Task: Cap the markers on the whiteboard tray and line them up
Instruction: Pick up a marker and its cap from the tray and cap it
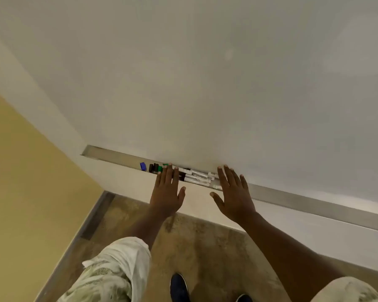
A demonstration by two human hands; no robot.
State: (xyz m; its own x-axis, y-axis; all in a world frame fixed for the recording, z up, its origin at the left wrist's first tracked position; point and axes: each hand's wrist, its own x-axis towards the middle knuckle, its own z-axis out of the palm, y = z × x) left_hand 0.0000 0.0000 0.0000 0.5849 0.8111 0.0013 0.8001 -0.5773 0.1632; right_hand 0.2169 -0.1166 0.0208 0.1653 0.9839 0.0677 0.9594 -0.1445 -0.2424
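Several white-barrelled markers (195,177) lie bunched side by side in the metal whiteboard tray (292,200), between my two hands. Left of them sit loose caps: a blue cap (142,166), black caps (153,168) and a green cap (160,168). My left hand (167,189) is flat and open, its fingertips over the left ends of the markers. My right hand (232,192) is also open with spread fingers, covering the markers' right ends. Neither hand holds anything. Which marker tips are capped is hidden.
The whiteboard (205,83) fills the upper view. A yellow wall (20,182) is at the left. Below is a brownish floor (205,247) with my dark shoes (179,287). The tray runs on bare to the right and left.
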